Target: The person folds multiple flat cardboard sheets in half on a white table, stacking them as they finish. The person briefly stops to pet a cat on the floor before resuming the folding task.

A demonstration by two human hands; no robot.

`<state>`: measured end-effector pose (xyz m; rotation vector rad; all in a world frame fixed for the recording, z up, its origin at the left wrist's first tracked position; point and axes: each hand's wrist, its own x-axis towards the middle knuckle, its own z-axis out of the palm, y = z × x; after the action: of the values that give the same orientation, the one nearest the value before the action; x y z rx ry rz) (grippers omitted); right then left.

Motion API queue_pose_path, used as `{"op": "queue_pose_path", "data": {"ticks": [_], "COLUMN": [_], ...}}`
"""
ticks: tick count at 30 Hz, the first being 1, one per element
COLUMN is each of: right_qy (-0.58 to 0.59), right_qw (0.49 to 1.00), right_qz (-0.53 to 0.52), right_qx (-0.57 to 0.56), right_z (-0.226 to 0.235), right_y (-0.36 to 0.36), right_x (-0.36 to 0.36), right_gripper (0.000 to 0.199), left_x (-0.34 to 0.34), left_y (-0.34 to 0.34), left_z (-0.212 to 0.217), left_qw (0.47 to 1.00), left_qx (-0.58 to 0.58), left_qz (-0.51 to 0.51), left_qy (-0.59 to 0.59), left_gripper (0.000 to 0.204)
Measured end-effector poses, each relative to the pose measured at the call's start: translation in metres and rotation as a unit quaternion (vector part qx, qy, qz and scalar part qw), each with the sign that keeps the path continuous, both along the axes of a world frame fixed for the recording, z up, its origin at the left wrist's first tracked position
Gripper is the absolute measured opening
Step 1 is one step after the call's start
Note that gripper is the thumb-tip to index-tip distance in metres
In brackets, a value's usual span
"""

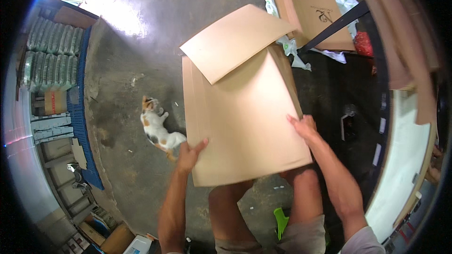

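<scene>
A flattened brown cardboard box (245,122) is held up in front of me, above my knees. Its far flap (240,40) is bent up and lies at an angle to the main panel. My left hand (191,154) grips the left edge near the lower corner, thumb on top and fingers hidden underneath. On the opposite edge, my right hand (303,128) holds the cardboard the same way, its thumb lying on the panel. The underside of the box is out of sight.
A calico cat (157,124) lies on the concrete floor (127,160) at the left of the box. More folded cardboard (315,14) rests on plastic wrapping at the far right. A green plastic object (280,221) is between my legs. Packed shelves (56,80) line the left side.
</scene>
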<state>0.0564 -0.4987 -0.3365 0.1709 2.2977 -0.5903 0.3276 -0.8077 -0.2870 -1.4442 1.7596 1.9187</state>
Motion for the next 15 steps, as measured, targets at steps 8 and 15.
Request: {"op": "queue_pose_path", "data": {"ticks": [8,15], "right_qy": [-0.253,-0.253], "right_qw": [0.965,0.953], "right_qz": [-0.057,-0.149], "right_qx": [0.045,0.079], "right_z": [0.280,0.321], "right_y": [0.089,0.187], "right_x": [0.139,0.277], "right_gripper": [0.095,0.074], "left_x": [0.181,0.206], "left_y": [0.066,0.089], "left_z": [0.225,0.338], "left_qw": [0.981,0.962], "left_qx": [0.175,0.198], "left_qz": [0.051,0.005], "left_qy": [-0.064,-0.185], "left_gripper": [0.044,0.051]}}
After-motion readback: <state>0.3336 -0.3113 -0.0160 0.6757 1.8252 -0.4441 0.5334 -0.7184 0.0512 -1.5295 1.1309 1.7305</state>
